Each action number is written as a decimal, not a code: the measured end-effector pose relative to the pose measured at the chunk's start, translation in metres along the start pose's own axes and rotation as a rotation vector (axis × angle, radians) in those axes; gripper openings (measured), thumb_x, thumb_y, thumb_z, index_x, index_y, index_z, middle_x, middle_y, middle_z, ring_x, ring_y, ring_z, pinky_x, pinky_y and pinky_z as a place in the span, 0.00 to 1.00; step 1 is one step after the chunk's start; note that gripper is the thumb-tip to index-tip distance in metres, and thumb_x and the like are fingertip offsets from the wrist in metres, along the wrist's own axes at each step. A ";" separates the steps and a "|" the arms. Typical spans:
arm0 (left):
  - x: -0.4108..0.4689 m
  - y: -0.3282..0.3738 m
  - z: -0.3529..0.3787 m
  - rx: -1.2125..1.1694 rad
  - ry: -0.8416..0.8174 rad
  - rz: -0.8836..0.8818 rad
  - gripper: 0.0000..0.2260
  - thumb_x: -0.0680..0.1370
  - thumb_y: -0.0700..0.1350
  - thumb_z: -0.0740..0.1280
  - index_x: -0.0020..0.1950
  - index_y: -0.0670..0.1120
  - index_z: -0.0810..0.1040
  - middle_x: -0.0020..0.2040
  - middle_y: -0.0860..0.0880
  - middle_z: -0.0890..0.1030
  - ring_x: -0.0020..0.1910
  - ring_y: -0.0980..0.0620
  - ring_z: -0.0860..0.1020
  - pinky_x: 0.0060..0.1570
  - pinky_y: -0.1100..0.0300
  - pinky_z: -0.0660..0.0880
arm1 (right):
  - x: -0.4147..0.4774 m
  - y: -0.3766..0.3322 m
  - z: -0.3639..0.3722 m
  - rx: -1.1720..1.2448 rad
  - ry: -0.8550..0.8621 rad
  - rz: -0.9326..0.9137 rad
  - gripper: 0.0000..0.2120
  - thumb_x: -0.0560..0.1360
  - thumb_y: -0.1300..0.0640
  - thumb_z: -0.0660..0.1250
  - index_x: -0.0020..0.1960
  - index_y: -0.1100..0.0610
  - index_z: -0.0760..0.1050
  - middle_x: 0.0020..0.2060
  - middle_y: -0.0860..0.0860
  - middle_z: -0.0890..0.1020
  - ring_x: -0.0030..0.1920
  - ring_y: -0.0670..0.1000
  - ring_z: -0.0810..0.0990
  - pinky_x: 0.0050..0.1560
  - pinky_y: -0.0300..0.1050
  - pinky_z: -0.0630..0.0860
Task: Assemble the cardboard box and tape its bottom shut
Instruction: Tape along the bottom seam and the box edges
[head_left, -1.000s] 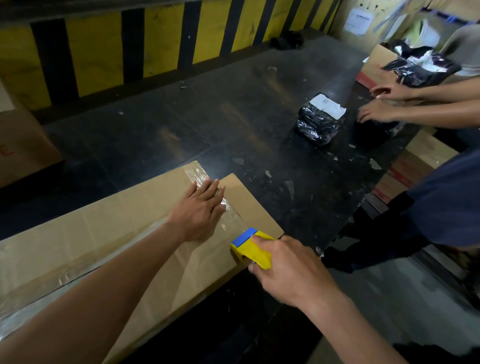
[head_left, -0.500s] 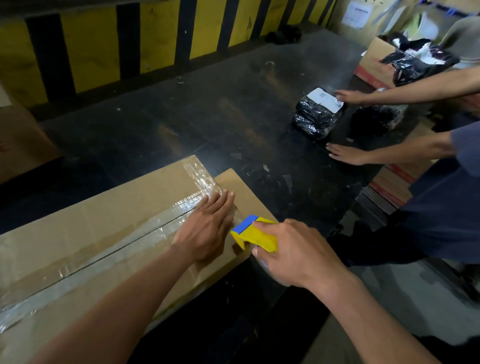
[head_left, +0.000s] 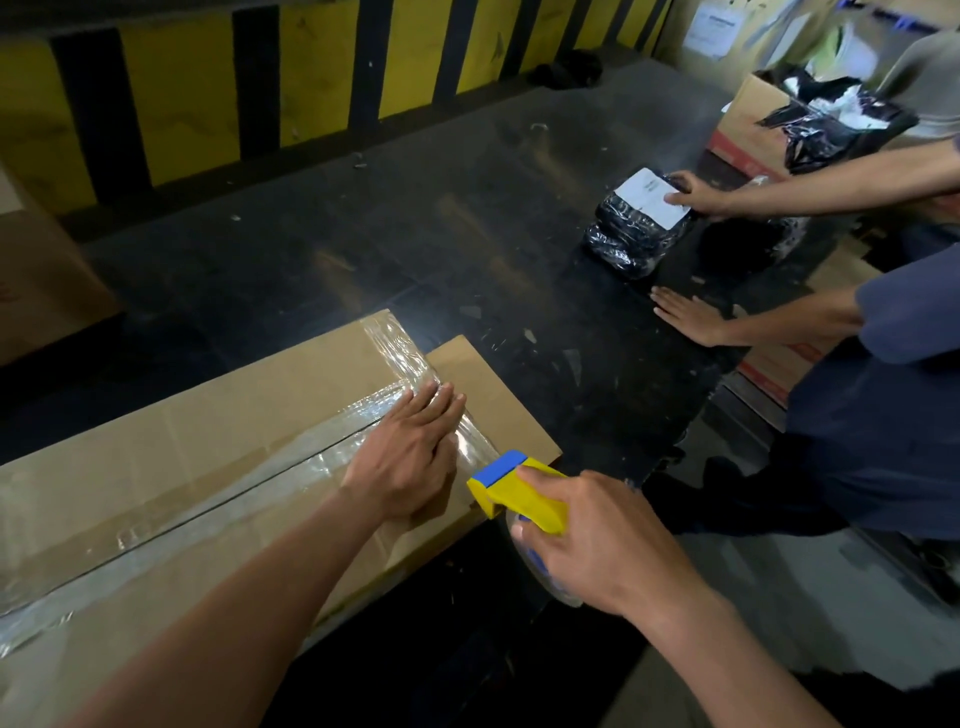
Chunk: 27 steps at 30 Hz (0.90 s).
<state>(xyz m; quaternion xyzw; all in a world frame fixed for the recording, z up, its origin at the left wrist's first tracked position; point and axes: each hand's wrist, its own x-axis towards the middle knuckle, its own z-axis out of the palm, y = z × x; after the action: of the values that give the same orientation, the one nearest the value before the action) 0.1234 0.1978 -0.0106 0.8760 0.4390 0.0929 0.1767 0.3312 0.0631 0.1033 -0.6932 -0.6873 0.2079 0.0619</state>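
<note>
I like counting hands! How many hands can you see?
4. The left hand lies flat on the taped box, the right hand grips the tape dispenser. Other people's: one on the black parcel, one flat on the table. Others may be hidden.

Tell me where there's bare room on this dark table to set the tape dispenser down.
The widest free patch of dark table lies between the cardboard box and the yellow-and-black barrier. The right side is crowded: black wrapped parcel, other people's hands, and your right hand with the dispenser.
</note>
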 end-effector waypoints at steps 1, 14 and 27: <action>0.000 0.001 0.000 -0.007 0.000 -0.003 0.29 0.82 0.53 0.47 0.83 0.47 0.56 0.82 0.47 0.57 0.82 0.49 0.50 0.81 0.50 0.47 | -0.006 0.003 0.001 0.006 0.008 0.023 0.27 0.72 0.35 0.62 0.71 0.35 0.66 0.41 0.48 0.72 0.48 0.58 0.80 0.46 0.48 0.75; -0.007 0.018 -0.004 0.076 0.052 0.103 0.28 0.83 0.54 0.48 0.80 0.45 0.64 0.80 0.46 0.62 0.81 0.47 0.56 0.80 0.44 0.51 | -0.029 -0.002 0.018 -0.045 0.028 0.100 0.29 0.76 0.36 0.61 0.74 0.39 0.61 0.48 0.51 0.74 0.47 0.58 0.81 0.47 0.50 0.78; -0.004 0.007 -0.001 0.093 -0.013 0.103 0.28 0.84 0.60 0.50 0.80 0.48 0.65 0.81 0.49 0.62 0.81 0.50 0.56 0.80 0.45 0.52 | -0.041 0.004 0.012 0.019 0.026 0.106 0.31 0.74 0.33 0.61 0.76 0.35 0.58 0.45 0.49 0.72 0.47 0.56 0.80 0.46 0.48 0.76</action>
<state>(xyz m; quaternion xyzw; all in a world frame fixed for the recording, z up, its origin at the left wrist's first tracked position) 0.1255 0.1909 -0.0069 0.9053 0.3960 0.0758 0.1334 0.3322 0.0203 0.0995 -0.7306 -0.6468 0.2085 0.0661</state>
